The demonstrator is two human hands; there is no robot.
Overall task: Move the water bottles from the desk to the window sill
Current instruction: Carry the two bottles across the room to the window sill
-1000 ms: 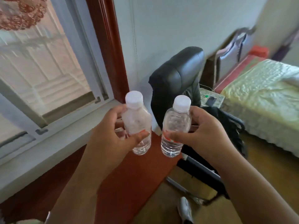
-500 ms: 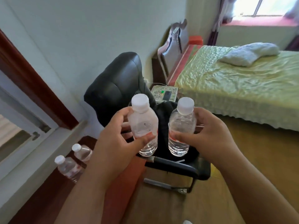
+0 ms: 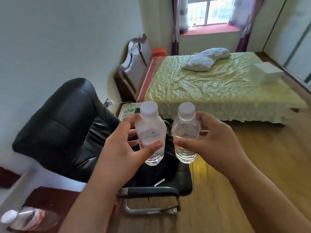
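My left hand [image 3: 121, 148] grips a clear water bottle [image 3: 150, 132] with a white cap, held upright in front of me. My right hand [image 3: 217, 142] grips a second clear water bottle [image 3: 185, 130], also upright, close beside the first. Both bottles hang in the air above a black office chair. Another water bottle [image 3: 28, 219] stands on the dark red desk [image 3: 50, 200] at the bottom left corner. Far across the room is a red window sill [image 3: 210, 30] under a bright window, with small bottles [image 3: 192, 26] standing on its left part.
The black office chair [image 3: 64, 125] stands directly ahead and left, with its armrest [image 3: 151, 192] below my hands. A bed with a green cover [image 3: 218, 86] fills the middle right. Wooden floor [image 3: 252, 165] runs along the bed toward the far window. A white box [image 3: 265, 72] lies on the bed.
My view has swung right, away from the near window and desk, toward the bed and the far window sill. Both hands keep hold of their bottles in front of me.
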